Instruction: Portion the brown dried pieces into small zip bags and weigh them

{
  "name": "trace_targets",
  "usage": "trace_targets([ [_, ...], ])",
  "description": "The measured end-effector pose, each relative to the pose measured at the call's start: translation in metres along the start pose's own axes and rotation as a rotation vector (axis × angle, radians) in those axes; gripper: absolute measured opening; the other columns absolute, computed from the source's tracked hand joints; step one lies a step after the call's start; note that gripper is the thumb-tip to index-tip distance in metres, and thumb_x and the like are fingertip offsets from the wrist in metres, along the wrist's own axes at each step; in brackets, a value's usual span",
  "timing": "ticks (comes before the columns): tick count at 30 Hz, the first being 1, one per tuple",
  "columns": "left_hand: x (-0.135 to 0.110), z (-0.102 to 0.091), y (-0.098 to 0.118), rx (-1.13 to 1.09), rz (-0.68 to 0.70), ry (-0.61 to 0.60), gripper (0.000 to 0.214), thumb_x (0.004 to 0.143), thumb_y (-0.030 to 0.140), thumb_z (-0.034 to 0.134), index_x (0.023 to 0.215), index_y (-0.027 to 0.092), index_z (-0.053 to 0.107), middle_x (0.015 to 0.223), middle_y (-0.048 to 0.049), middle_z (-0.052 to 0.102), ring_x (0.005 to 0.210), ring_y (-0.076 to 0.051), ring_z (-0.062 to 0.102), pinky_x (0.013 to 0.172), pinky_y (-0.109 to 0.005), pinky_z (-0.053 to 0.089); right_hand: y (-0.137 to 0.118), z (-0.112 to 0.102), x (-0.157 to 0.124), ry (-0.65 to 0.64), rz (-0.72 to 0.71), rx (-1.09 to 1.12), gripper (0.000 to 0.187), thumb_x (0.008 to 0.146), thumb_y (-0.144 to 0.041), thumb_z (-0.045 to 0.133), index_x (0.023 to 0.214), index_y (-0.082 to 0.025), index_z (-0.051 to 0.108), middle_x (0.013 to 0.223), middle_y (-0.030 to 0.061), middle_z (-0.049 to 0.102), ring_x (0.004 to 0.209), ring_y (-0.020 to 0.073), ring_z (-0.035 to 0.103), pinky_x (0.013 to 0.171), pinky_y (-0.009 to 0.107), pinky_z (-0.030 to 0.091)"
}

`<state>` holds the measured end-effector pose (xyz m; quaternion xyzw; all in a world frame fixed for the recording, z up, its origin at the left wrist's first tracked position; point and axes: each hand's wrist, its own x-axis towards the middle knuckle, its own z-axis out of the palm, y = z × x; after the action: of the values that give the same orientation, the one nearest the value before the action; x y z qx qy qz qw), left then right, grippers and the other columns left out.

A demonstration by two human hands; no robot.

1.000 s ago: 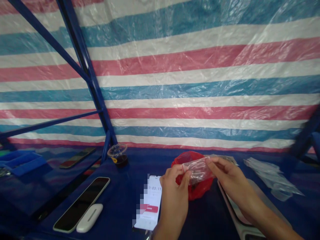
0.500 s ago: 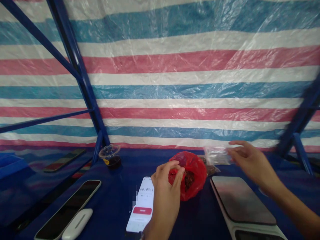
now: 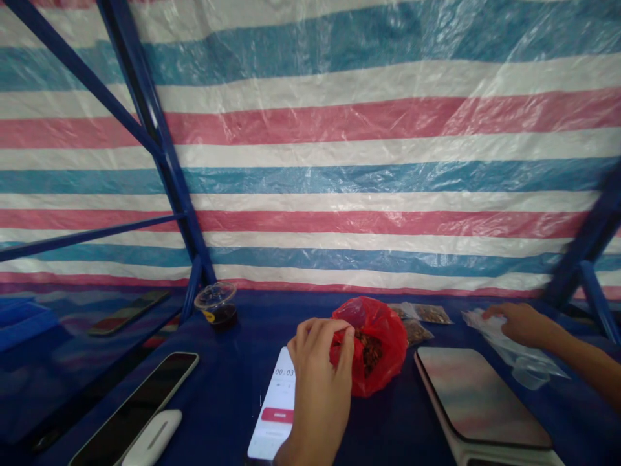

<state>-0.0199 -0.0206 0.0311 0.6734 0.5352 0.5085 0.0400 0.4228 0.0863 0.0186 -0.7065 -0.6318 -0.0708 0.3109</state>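
Observation:
My left hand [image 3: 320, 353] pinches the rim of a red plastic bag [image 3: 381, 353] that holds dark brown dried pieces, on the blue table [image 3: 233, 388]. My right hand [image 3: 517, 321] is far to the right, fingers curled down on a pile of clear small plastic bags [image 3: 514, 349]. Two filled clear packets [image 3: 422, 320] lie just behind the red bag. A flat scale [image 3: 478, 401] with a shiny top sits between the red bag and the pile.
A phone showing a timer [image 3: 276, 414] lies under my left wrist. At the left lie a dark phone [image 3: 140, 408], a white oval device [image 3: 152, 437] and another phone [image 3: 129, 312]. A lidded cup of dark liquid [image 3: 217, 304] stands by blue frame posts [image 3: 165, 149]. Striped tarp behind.
My right hand put the filled clear packet down behind the red bag, then swung right onto the pile of empty bags. My left hand stayed on the red bag's rim.

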Motion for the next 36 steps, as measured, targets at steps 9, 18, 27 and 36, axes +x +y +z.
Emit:
trace_targets([
  [9,-0.001,0.001,0.001,0.009,0.016,-0.017,0.016,0.102,0.024,0.059,0.099,0.030,0.074,0.104,-0.0007,0.080,0.108,-0.030,0.064,0.093,-0.047,0.042,-0.077,0.032,0.009,-0.253,-0.191,-0.015,0.013,0.075,-0.021,0.072,0.085,-0.022,0.080,0.101,0.0157,0.083,0.101,0.0362,0.076,0.094,0.044,0.053],
  [18,-0.004,-0.003,0.004,-0.072,-0.011,-0.025,0.017,0.101,0.021,0.060,0.097,0.028,0.074,0.102,-0.0012,0.079,0.107,-0.028,0.064,0.092,-0.046,0.042,-0.105,0.029,-0.009,-0.177,-0.193,-0.047,0.020,0.085,-0.033,0.066,0.095,-0.023,0.081,0.100,0.0153,0.083,0.096,0.0394,0.076,0.086,0.049,0.055],
  [27,-0.007,0.002,0.023,-0.376,-0.165,-0.180,0.021,0.102,0.035,0.057,0.110,0.026,0.074,0.109,-0.0062,0.071,0.105,-0.026,0.068,0.097,-0.042,0.049,-0.204,-0.015,-0.099,0.058,-0.760,0.299,0.027,0.100,-0.042,0.070,0.125,-0.034,0.073,0.118,0.0043,0.079,0.107,0.0274,0.073,0.093,0.042,0.056],
  [36,-0.001,0.011,0.017,-0.600,-0.331,-0.342,0.028,0.098,0.044,0.061,0.093,0.020,0.075,0.095,-0.0061,0.078,0.087,-0.024,0.071,0.081,-0.034,0.051,-0.216,-0.016,-0.113,0.048,-0.770,0.323,0.031,0.101,-0.032,0.069,0.131,-0.036,0.069,0.122,0.0014,0.078,0.116,0.0254,0.071,0.098,0.041,0.056],
])
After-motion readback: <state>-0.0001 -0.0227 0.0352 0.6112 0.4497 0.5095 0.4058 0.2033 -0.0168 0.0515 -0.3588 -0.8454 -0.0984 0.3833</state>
